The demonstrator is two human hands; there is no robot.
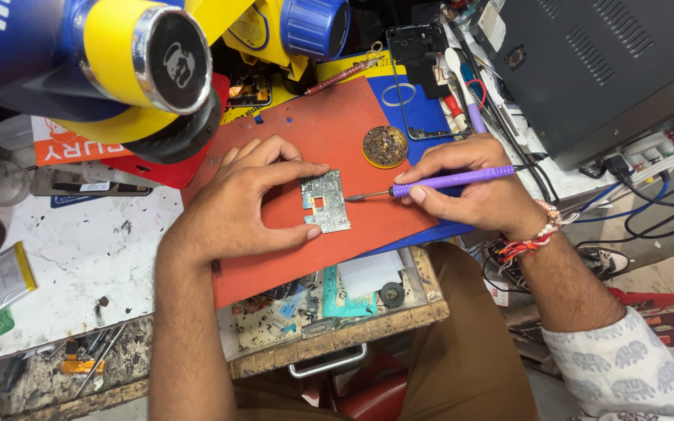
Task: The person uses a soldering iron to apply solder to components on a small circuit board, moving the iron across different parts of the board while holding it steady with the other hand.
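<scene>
- Cluttered around us is a repair bench, its worn white top [79, 265] stained and scattered with small parts, a red silicone mat [337, 125] laid across the middle.
- We pin a small circuit board [324, 200] flat on the mat, near its centre.
- Our left hand [243, 199] grasps the board by its edges, forefinger along the top, thumb at the lower corner.
- Our right hand [473, 191] is closed around a purple soldering iron [431, 184], held like a pen, its tip touching the board's right edge.
- Just beyond the board sits a round tin of brass cleaning wool [385, 146], at the mat's far edge.
- We see the yellow and blue microscope [150, 54] looming over the upper left.
- A grey power unit [602, 70] stands at the upper right, cables trailing below it.
- An open wooden drawer [337, 312] of oddments shows beneath the mat.
</scene>
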